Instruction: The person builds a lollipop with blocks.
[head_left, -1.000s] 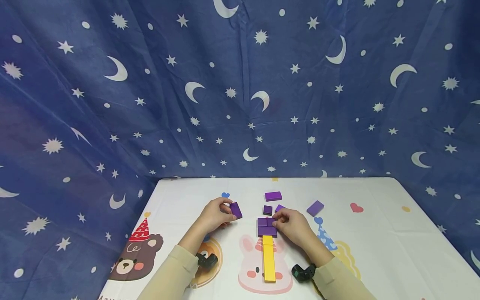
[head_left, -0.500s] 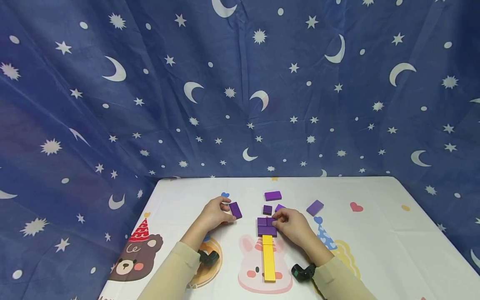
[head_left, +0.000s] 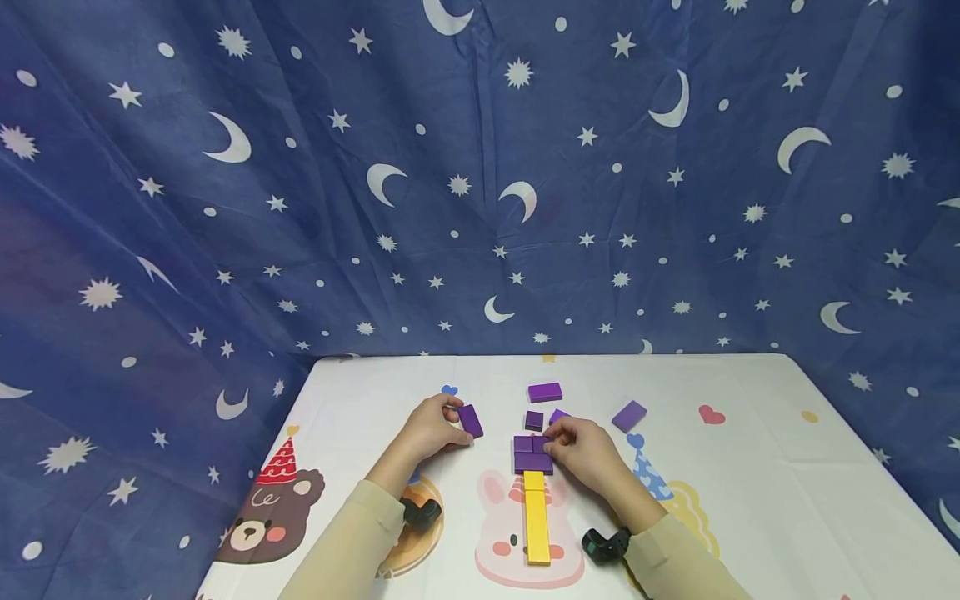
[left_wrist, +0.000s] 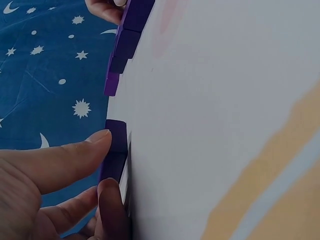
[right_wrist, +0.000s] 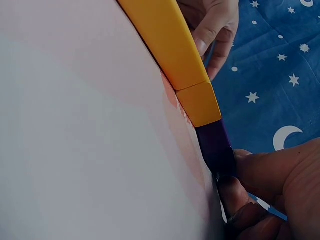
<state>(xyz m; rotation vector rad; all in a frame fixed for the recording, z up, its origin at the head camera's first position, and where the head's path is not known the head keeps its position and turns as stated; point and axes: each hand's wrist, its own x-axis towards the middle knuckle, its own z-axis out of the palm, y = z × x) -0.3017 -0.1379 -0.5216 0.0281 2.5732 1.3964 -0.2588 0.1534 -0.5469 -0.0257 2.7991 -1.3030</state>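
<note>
My left hand [head_left: 433, 429] holds a dark purple rectangular block [head_left: 471, 421] on the left of the table. In the left wrist view, the thumb lies against this block [left_wrist: 117, 136] and a fingertip is at its lower end. My right hand [head_left: 588, 450] grips the right side of a cluster of purple blocks [head_left: 532, 463]. The right wrist view has thumb and finger on a purple block [right_wrist: 215, 142], partly hidden by them. Below the cluster, touching it, runs a column of yellow blocks [head_left: 537, 525].
Behind the cluster lie a small purple cube [head_left: 534, 421], a purple block [head_left: 545, 392] and another block [head_left: 558, 415] partly behind the right hand. Farther right is a purple block [head_left: 629, 416]. A white cartoon tablecloth [head_left: 750, 500] covers the table; a blue star-print curtain [head_left: 480, 275] hangs behind.
The left thumb has slid slightly down toward the near corner of its purple block, and the left wrist has shifted a little to the right. The right hand and the cluster look unmoved.
</note>
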